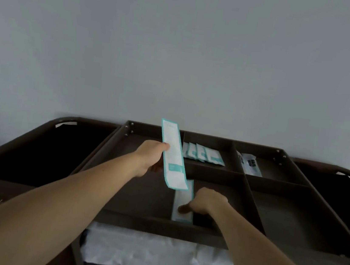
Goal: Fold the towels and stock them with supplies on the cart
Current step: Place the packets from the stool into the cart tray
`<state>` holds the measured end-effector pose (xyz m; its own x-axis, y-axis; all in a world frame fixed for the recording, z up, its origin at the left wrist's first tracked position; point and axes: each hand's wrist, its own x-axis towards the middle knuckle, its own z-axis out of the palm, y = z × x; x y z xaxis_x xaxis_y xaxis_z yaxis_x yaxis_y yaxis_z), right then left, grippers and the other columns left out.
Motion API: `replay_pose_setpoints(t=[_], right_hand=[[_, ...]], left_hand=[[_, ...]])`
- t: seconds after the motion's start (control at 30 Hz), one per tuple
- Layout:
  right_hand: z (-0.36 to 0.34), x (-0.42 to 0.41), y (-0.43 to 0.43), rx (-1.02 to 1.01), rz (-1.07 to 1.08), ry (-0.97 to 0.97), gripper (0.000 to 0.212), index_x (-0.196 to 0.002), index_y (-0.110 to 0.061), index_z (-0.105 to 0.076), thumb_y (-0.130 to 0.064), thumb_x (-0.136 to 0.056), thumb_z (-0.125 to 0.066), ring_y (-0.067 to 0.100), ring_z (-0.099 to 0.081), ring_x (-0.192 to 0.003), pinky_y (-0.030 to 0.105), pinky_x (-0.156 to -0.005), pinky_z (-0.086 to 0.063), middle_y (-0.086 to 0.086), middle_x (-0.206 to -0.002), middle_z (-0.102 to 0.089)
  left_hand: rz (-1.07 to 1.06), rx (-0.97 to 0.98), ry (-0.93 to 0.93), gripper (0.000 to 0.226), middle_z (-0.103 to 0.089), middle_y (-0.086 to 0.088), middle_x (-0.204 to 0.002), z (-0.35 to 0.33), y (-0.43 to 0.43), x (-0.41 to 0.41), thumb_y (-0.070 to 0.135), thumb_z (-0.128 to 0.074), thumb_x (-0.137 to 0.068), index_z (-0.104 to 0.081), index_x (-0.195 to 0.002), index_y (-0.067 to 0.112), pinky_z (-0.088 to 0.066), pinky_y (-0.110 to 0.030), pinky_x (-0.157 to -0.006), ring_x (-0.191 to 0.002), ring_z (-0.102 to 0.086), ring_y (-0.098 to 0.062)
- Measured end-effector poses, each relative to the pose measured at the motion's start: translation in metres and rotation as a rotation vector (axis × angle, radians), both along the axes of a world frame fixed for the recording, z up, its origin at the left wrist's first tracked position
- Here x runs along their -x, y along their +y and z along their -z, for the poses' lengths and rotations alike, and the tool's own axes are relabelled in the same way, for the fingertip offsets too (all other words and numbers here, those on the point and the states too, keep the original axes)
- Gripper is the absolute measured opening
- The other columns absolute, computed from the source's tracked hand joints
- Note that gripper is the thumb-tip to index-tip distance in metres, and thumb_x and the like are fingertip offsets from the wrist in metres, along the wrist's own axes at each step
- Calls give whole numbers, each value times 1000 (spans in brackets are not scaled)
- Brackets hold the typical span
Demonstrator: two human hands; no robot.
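Item one: we record a dark brown cart point(157, 224) standing against a pale grey wall point(181, 44), its top tray split by dividers into one wide left compartment and four smaller ones to its right. Item two: the left hand point(150, 157), raised over the wide left compartment, its grip closed on a long packet point(174, 154), white with a teal border and a teal band near the lower end; the thumb lies on the packet's left edge, and the packet stands nearly upright, clear of the tray. Item three: the right hand point(205, 200), low in the near half of the tray, its grip closed on a second packet point(183, 197) of the same kind, thumb on its face and fingers curled on the far side; we cannot tell whether this packet lies flat or leans on a divider. Item four: a row of small white-and-teal sachets point(204, 155), overlapping, in the far middle compartment. Item five: a clear pouch point(251, 165) with dark contents in the far right compartment. Item six: folded white towels point(138, 252), stacked side by side on the shelf under the tray. Item seven: a dark side bag point(33, 151) hung at the cart's left end.
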<state>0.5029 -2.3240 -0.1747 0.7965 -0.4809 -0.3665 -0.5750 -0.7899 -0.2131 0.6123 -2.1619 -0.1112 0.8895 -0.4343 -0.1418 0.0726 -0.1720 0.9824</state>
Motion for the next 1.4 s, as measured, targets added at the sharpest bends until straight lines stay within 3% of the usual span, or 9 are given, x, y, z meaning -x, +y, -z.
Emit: replay_pose_setpoints(t=[0.07,0.17,0.27,0.47,0.8,0.97,1.1,1.27,1.4], right_hand=[[-16,0,-5,-101,53,-187,58,-111,-8,-69,-57,-82,-69,27,-66,-102,31,-81,-49,10,-109,-71],[-40,3,-12,-640,270,-606,36,-89,-6,-70,-40,-97,-60,19,-63,-63,27,-49,-46,5,-73,-70],[-53,15,-13,-846,273,-730,32,-100,-3,-70,-34,-97,-62,14,-59,-59,24,-45,-37,8,-83,-72],[-49,32,-30,-695,298,-696,18,-100,-5,-71,-18,-88,-75,26,-73,-93,37,-86,-59,11,-101,-75],[12,24,-37,-416,303,-246,40,-106,2,-69,-24,-80,-84,16,-64,-78,23,-67,-51,6,-92,-69],[19,18,-33,-332,291,-156,38,-88,-10,-63,-36,-73,-87,20,-66,-85,32,-73,-53,5,-93,-70],[14,19,-33,-173,217,-63,49,-98,-17,-60,-52,-71,-81,17,-63,-86,35,-80,-52,-1,-92,-64],[7,19,-20,-3,131,-95,59,-123,-17,-58,-47,-76,-78,22,-60,-105,39,-93,-51,4,-115,-62],[-12,7,14,188,3,-353,56,-138,-17,-47,-34,-87,-62,32,-39,-131,48,-105,-37,9,-140,-42]], left_hand=[[58,3,-15,20,-75,3,-71,-2,-4,2,22,-53,-101,-70,-101,12,-49,-22,-51,-63,-66,-13],[233,-20,-13,18,-75,1,-78,-1,-12,5,23,-56,-101,-72,-94,17,-50,-25,-53,-63,-68,-12],[269,-71,-71,13,-73,-2,-75,5,-29,12,22,-65,-95,-67,-83,16,-49,-24,-48,-56,-67,-10],[298,-158,-83,14,-72,-6,-69,15,-56,26,17,-62,-93,-62,-79,14,-42,-24,-46,-49,-65,-16],[83,-290,-233,12,-74,-3,-77,13,-27,7,16,-56,-88,-67,-84,14,-38,-20,-40,-50,-62,-11],[50,-333,-267,12,-73,-2,-80,19,-14,4,19,-58,-89,-68,-83,16,-40,-20,-41,-56,-63,-10],[2,-360,-296,12,-73,0,-81,19,-3,9,20,-60,-87,-68,-78,18,-42,-21,-46,-65,-64,-11],[-80,-411,-377,9,-69,1,-85,11,24,19,23,-63,-87,-68,-80,21,-47,-29,-65,-82,-64,-16],[-139,-481,-450,6,-66,5,-91,6,59,20,29,-62,-92,-65,-89,25,-47,-28,-68,-85,-61,-11]])
